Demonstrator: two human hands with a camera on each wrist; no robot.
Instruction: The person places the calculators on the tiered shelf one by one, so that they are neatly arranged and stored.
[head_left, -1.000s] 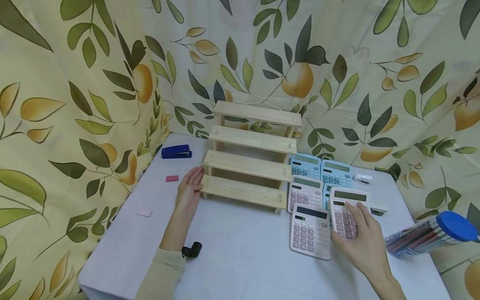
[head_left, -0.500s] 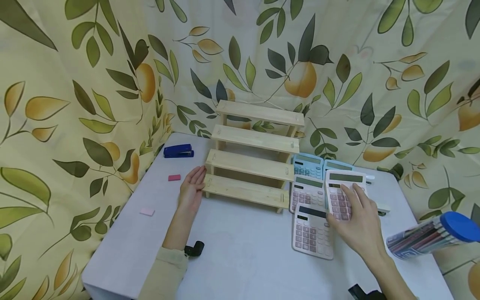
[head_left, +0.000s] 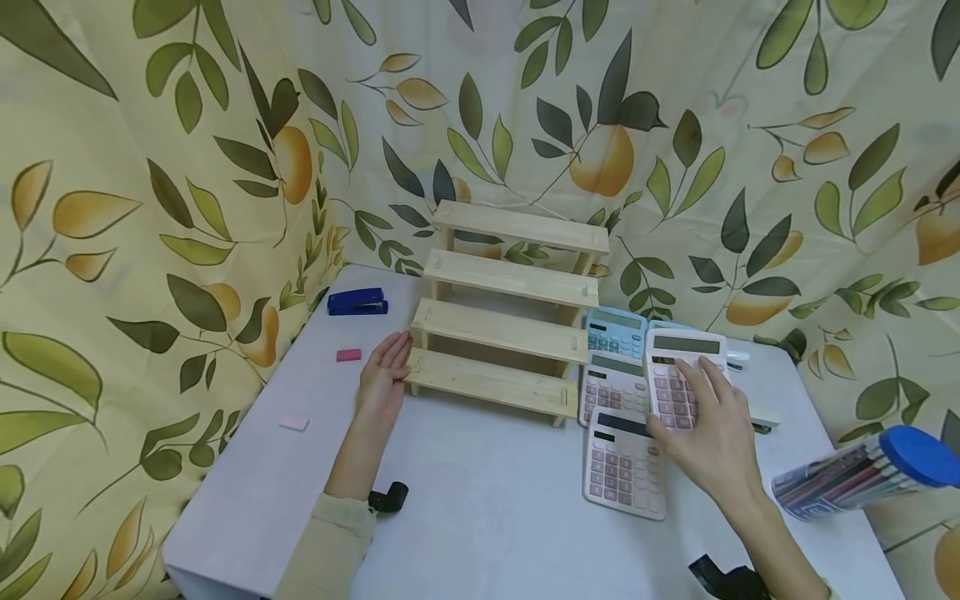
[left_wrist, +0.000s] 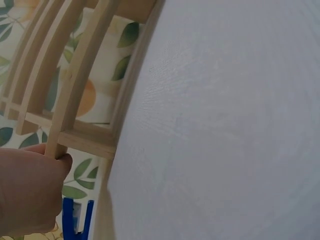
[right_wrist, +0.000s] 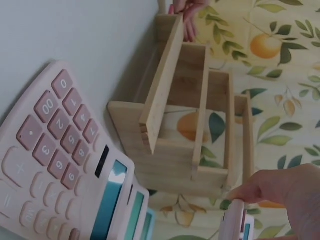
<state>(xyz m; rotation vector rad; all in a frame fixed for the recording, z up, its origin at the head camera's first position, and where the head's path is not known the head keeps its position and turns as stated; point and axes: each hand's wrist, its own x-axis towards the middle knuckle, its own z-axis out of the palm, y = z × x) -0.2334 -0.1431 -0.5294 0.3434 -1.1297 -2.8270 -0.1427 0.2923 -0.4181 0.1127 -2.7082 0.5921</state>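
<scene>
Two bare hands are at work over the white tabletop [head_left: 487, 508], and we see both grasping. Our left hand [head_left: 382, 383] pinches the left end of the lowest step of a wooden four-step shelf [head_left: 498, 322], thumb in front and fingers behind. The shelf stands toward the far edge of the tabletop, before a leaf-and-fruit printed curtain [head_left: 480, 100].

Our right hand [head_left: 712, 433] grips a pink-keyed calculator [head_left: 667, 387], its thumb along the left side and its fingers over the keys. We find this calculator over the right half of the tabletop, beyond the shelf's right end; we cannot tell whether it touches what lies beneath. Nearer the front edge is a front pink calculator [head_left: 624, 467]; behind that, just beside the shelf, lies a second pink calculator [head_left: 615, 390]. Toward the far edge we see a blue calculator [head_left: 615, 332] and a sliver of another blue one [head_left: 660, 324].

Near the right edge stands a tilted-looking pencil jar [head_left: 832, 483] with a blue lid [head_left: 918, 456]. Near the far left corner sits a blue stapler [head_left: 357, 303]; along the left edge lie a red block [head_left: 348, 355] and a pale pink piece [head_left: 294, 423].
</scene>
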